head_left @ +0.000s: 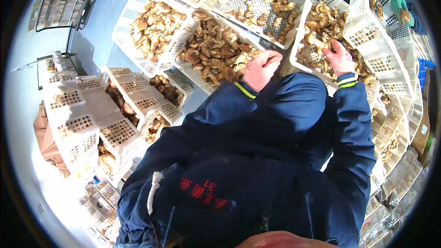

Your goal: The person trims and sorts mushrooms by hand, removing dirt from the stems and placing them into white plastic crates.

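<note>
My left hand (262,70), in a pink glove, is closed, its fingers curled in beside a crate of dark brown mushrooms (212,48). Whatever it may hold is hidden. In the white crate (298,62) at the right, my right hand (339,59), gloved the same way, reaches down among brown mushrooms (324,22). Its thumb and fingers are bent around a mushroom there, mostly covered by the glove. Mushrooms with pale stems lie on the crate's mesh floor just left of that hand.
Ahead stands a crate with scattered mushrooms (262,7); left of it is a fuller crate of lighter mushrooms (157,27). Tilted white crates (92,105) crowd the left. At the far right, a co-worker's green-gloved hand (398,3) holds a mushroom beside stacked crates (381,41).
</note>
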{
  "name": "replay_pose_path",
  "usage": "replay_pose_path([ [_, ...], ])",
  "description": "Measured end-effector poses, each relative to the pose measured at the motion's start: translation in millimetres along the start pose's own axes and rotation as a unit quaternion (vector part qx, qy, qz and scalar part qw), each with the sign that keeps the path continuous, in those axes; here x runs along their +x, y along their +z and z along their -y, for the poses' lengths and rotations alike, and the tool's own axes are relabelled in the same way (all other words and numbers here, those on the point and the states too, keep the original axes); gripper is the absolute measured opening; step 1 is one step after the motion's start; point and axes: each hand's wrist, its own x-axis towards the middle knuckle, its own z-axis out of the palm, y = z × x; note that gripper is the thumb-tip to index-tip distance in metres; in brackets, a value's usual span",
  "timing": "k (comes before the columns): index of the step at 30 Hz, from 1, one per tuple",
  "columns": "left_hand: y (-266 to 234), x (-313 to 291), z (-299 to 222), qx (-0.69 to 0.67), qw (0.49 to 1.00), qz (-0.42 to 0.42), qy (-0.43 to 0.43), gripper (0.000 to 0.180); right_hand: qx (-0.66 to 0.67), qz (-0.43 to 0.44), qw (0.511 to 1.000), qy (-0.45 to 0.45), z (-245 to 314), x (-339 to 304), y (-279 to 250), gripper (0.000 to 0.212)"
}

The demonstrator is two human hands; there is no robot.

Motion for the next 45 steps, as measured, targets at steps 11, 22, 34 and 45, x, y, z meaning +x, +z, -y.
replay_pose_path([
  [11,-17,-29,-1,0.334,0.920,-0.041,0.203,0.022,-0.112,0.049,0.944,-0.307,151,-61,8,0.031],
  [22,-35,-45,4,-0.185,0.970,-0.024,-0.154,0.024,0.244,0.065,0.955,-0.157,144,-72,39,0.029],
  [34,-61,-45,-26,-0.462,0.863,0.082,-0.189,0.025,0.550,0.130,0.820,0.092,109,-60,67,0.034],
  [45,-50,-41,-37,-0.556,0.804,0.045,-0.207,0.026,0.542,0.143,0.822,0.098,110,-60,71,0.034],
])
